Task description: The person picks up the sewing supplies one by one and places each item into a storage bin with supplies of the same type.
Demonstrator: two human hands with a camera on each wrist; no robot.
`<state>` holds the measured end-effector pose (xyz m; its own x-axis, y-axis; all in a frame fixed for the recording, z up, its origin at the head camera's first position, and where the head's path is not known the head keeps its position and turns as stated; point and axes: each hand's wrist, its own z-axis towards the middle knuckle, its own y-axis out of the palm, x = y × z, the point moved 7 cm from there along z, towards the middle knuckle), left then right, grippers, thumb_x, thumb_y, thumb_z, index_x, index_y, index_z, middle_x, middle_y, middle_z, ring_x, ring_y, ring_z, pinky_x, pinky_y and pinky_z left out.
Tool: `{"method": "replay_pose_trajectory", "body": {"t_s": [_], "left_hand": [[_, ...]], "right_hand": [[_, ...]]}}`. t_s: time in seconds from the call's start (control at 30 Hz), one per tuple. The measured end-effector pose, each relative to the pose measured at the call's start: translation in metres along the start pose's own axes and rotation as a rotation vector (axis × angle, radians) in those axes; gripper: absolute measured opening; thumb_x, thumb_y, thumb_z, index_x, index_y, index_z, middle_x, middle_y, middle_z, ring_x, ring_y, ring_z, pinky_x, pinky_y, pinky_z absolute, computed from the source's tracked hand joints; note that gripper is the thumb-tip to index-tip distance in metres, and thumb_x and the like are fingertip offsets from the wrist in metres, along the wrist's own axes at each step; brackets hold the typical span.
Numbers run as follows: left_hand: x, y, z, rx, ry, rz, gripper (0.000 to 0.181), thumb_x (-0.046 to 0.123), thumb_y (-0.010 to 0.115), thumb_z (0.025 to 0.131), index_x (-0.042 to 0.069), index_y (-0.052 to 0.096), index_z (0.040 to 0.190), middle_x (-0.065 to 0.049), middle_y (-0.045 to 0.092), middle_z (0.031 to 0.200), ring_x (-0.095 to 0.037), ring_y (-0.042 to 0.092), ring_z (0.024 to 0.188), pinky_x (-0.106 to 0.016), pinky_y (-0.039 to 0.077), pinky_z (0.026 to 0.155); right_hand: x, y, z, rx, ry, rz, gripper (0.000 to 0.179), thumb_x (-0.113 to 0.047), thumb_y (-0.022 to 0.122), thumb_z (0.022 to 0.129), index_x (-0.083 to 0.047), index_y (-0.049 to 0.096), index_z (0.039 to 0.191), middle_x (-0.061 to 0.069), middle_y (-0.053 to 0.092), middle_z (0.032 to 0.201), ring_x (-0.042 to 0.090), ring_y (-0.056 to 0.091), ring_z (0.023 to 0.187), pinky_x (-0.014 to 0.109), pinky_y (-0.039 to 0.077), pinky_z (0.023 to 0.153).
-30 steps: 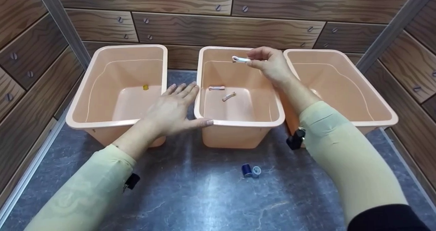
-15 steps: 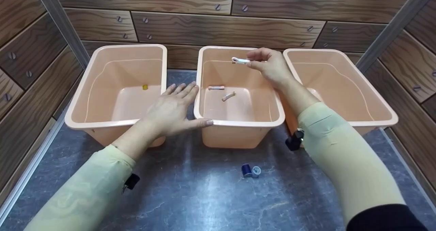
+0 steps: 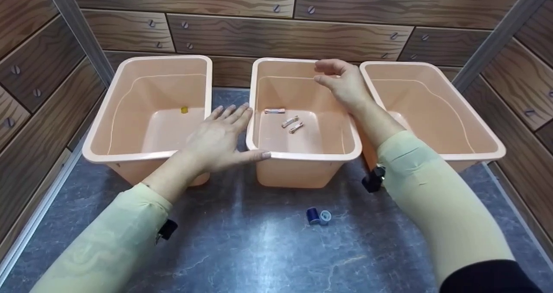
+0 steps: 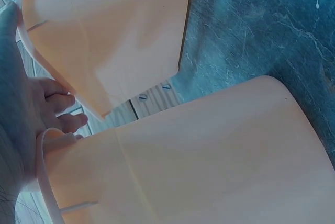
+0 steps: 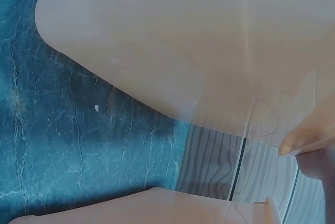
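Observation:
My left hand lies with fingers spread between the left bin and the middle bin, its thumb along the middle bin's front rim. In the left wrist view, the fingers show beside the bins' rims. Above the middle bin's right side is my right hand, thumb and fingers apart with nothing between them. Inside that bin lie three small, slim white-and-orange bundles: one bundle near the left wall, a second bundle, and a third bundle beside it. Their exact kind is unclear.
A dark blue thread spool and a pale blue spool stand together on the grey marbled table. The left bin contains a small yellow piece. Another peach bin stands at right. Wood-patterned walls surround the table.
My right hand has let go of the white bundle it was pinching, and a third bundle now lies on the middle bin's floor. The left hand has stayed in place.

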<state>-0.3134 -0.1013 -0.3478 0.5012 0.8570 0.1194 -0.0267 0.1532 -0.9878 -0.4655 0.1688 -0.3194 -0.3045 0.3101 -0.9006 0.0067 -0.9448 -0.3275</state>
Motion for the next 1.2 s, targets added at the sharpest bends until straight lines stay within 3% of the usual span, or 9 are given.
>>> {"method": "replay_pose_trajectory", "body": {"t_s": [0.33,0.67,1.0,1.2], "left_hand": [[0.001,-0.001,0.0,0.008,0.011,-0.003,0.125,0.097,0.035,0.086,0.002,0.027,0.167,-0.017,0.026,0.173,-0.036,0.023,0.16,-0.052,0.015,0.13],[0.0,-0.001,0.0,0.018,0.021,0.004,0.123,0.096,0.036,0.087,0.002,0.028,0.167,-0.017,0.028,0.172,-0.034,0.023,0.16,-0.052,0.016,0.13],[-0.001,-0.002,-0.001,0.024,0.026,0.009,0.122,0.095,0.037,0.088,0.001,0.029,0.167,-0.017,0.028,0.172,-0.035,0.024,0.16,-0.053,0.016,0.13],[0.001,-0.002,-0.002,0.037,0.04,-0.002,0.12,0.092,0.04,0.089,0.0,0.03,0.166,-0.019,0.03,0.171,-0.038,0.026,0.158,-0.056,0.018,0.129]], "right_hand": [[-0.01,-0.005,-0.002,0.009,-0.054,0.069,0.038,0.0,0.078,0.094,0.01,0.069,0.129,0.02,0.075,0.117,0.01,0.067,0.101,0.021,0.052,0.087],[-0.03,-0.018,-0.012,0.015,-0.117,0.2,0.03,0.006,0.08,0.091,0.003,0.075,0.12,0.003,0.078,0.1,0.01,0.071,0.091,0.021,0.054,0.081],[-0.05,-0.035,-0.03,-0.017,-0.146,0.194,0.03,0.005,0.079,0.092,0.0,0.076,0.122,0.011,0.078,0.109,0.013,0.071,0.096,0.023,0.057,0.087],[-0.063,-0.052,-0.044,-0.025,-0.179,0.136,0.03,0.0,0.08,0.093,-0.003,0.076,0.123,0.006,0.078,0.109,0.014,0.071,0.099,0.022,0.056,0.085]]}}
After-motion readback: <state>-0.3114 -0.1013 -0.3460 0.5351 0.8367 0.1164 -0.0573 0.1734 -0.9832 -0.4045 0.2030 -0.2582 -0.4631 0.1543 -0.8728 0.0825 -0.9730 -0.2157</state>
